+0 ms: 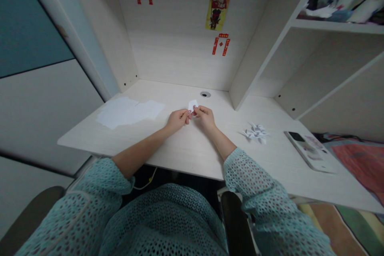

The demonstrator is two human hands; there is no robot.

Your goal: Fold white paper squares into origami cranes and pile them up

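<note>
The yellow poster (218, 10) at upper centre bears characters too small to read. At the frame's centre, the left hand (179, 119) and right hand (205, 116) pinch a small white paper (191, 104); its visible end points upward, its long axis hidden by the hands.

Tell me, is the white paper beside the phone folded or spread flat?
Folded: the paper sticks out in sharp points, unlike the flat sheets across the desk.

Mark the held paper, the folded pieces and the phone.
Held paper (192, 105), head view: its upper part.
Folded pieces (255, 133), head view: middle of the cluster.
Phone (311, 152), head view: middle of its back.
</note>
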